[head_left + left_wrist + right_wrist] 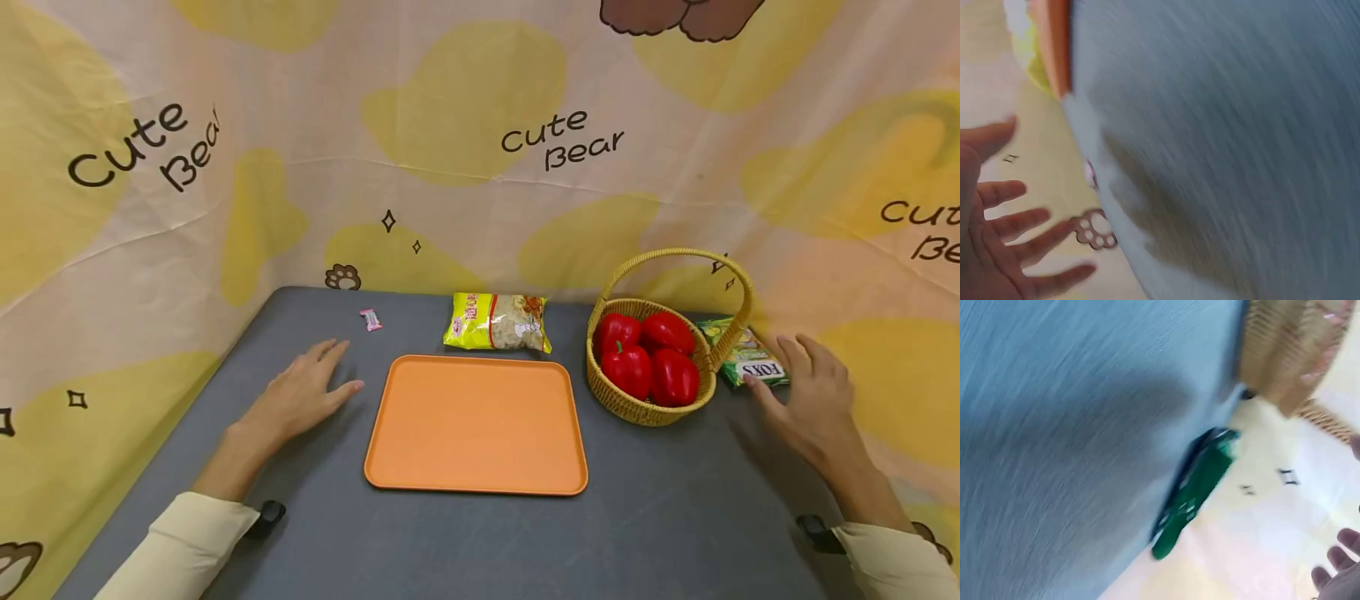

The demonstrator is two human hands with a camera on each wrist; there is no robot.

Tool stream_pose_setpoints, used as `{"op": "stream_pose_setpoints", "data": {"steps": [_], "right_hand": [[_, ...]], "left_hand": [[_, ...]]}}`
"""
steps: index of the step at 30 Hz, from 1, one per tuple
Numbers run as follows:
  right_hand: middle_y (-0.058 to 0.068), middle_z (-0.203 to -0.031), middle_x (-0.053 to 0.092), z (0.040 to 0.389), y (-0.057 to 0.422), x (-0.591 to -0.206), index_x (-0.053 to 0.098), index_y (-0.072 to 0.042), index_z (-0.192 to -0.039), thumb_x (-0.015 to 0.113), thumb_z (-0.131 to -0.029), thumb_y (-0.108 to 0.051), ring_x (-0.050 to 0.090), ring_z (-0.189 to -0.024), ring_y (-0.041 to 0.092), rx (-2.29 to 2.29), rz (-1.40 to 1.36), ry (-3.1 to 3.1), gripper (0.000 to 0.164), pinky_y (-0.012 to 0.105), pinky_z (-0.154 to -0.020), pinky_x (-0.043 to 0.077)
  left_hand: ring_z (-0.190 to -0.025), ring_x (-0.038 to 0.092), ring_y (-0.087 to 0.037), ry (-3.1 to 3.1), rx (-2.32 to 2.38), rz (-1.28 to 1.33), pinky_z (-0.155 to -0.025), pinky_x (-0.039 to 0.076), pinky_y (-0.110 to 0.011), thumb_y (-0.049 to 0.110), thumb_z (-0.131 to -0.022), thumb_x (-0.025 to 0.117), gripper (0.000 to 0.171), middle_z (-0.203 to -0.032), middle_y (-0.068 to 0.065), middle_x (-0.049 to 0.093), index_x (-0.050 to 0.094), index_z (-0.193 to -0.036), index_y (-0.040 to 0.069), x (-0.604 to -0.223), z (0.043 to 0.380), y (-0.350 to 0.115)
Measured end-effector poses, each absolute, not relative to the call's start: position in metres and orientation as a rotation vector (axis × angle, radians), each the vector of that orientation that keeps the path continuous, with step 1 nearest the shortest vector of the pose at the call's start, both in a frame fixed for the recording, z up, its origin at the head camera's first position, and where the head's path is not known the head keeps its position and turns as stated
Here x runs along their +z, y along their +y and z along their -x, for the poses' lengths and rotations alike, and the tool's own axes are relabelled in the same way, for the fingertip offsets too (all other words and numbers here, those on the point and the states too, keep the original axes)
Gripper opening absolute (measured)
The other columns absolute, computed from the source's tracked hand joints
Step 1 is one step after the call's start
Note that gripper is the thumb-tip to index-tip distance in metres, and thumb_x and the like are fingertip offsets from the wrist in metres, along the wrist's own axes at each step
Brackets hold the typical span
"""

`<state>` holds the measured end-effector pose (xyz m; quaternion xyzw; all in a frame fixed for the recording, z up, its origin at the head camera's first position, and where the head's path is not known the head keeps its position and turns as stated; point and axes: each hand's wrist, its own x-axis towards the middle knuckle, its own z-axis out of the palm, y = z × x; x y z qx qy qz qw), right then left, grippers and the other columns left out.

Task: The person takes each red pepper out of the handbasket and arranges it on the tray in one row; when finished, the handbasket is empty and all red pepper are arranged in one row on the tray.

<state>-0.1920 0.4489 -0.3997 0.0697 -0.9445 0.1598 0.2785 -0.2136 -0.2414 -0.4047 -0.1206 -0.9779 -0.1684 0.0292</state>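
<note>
My left hand (300, 396) hovers over the left part of the table with fingers spread, holding nothing. Beyond its fingertips lies a small pink wrapped candy (371, 319). In the left wrist view the fingers (1029, 222) are extended and apart. My right hand (813, 408) is raised at the right, fingers parted around nothing. Close by its thumb in the head view is a green Fox's packet (757, 367), which also appears as a blurred green packet (1194, 494) in the right wrist view. Left of that packet stands a wicker basket (648, 412) holding several red bell peppers (628, 371).
An orange tray (476, 425) lies in the middle of the grey table (480, 550). Behind it rests a yellow and clear food bag (498, 322). The basket's tall handle (675, 252) arches upward. A patterned cloth (450, 108) hangs around the table's back and sides.
</note>
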Motion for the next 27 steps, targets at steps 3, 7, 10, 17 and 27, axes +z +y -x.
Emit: {"op": "stream_pose_setpoints", "data": {"steps": [3, 7, 10, 17, 27], "right_hand": [[0.037, -0.145, 0.046, 0.188, 0.432, -0.394, 0.052, 0.008, -0.145, 0.071, -0.096, -0.020, 0.039, -0.133, 0.060, 0.543, -0.238, -2.389, 0.060, 0.059, -0.125, 0.027], [0.032, -0.137, 0.056, 0.185, 0.403, -0.384, 0.062, 0.006, -0.139, 0.080, -0.086, -0.004, 0.054, -0.119, 0.044, 0.630, -0.280, -2.294, 0.057, 0.011, -0.112, 0.030], [0.028, -0.130, 0.062, 0.187, 0.383, -0.378, 0.066, 0.004, -0.136, 0.085, -0.080, 0.003, 0.061, -0.109, 0.010, 0.654, -0.350, -2.281, 0.059, -0.004, -0.095, 0.029], [0.021, -0.119, 0.066, 0.198, 0.352, -0.372, 0.067, 0.003, -0.135, 0.086, -0.084, 0.002, 0.058, -0.105, -0.008, 0.846, -0.454, -2.403, 0.055, -0.004, -0.088, 0.042], [0.025, -0.143, 0.062, 0.217, 0.328, -0.359, 0.055, 0.000, -0.150, 0.082, -0.094, -0.029, 0.066, -0.120, 0.047, 1.016, -0.391, -2.768, 0.068, 0.004, -0.084, 0.046]], "left_hand": [[-0.134, 0.054, -0.051, -2.960, -0.731, 0.418, -0.106, 0.046, -0.072, 0.034, -0.104, 0.066, 0.066, -0.152, -0.031, 0.050, 0.046, -0.156, -0.002, -0.403, 0.214, -0.231], [-0.125, 0.063, -0.045, -2.938, -0.932, 0.410, -0.102, 0.053, -0.063, 0.029, -0.102, 0.069, 0.062, -0.145, -0.028, 0.058, 0.051, -0.152, -0.004, -0.401, 0.215, -0.220], [-0.123, 0.064, -0.045, -3.001, -0.978, 0.424, -0.102, 0.054, -0.062, 0.031, -0.102, 0.069, 0.065, -0.144, -0.031, 0.057, 0.050, -0.151, -0.009, -0.402, 0.218, -0.214], [-0.129, 0.059, -0.048, -3.112, -1.012, 0.479, -0.109, 0.050, -0.062, 0.036, -0.103, 0.067, 0.073, -0.141, -0.035, 0.057, 0.047, -0.149, -0.017, -0.410, 0.228, -0.208], [-0.107, 0.073, -0.031, -3.113, -1.425, 0.334, -0.077, 0.067, -0.038, 0.027, -0.103, 0.070, 0.073, -0.142, -0.033, 0.056, 0.040, -0.154, -0.015, -0.409, 0.231, -0.203]]}}
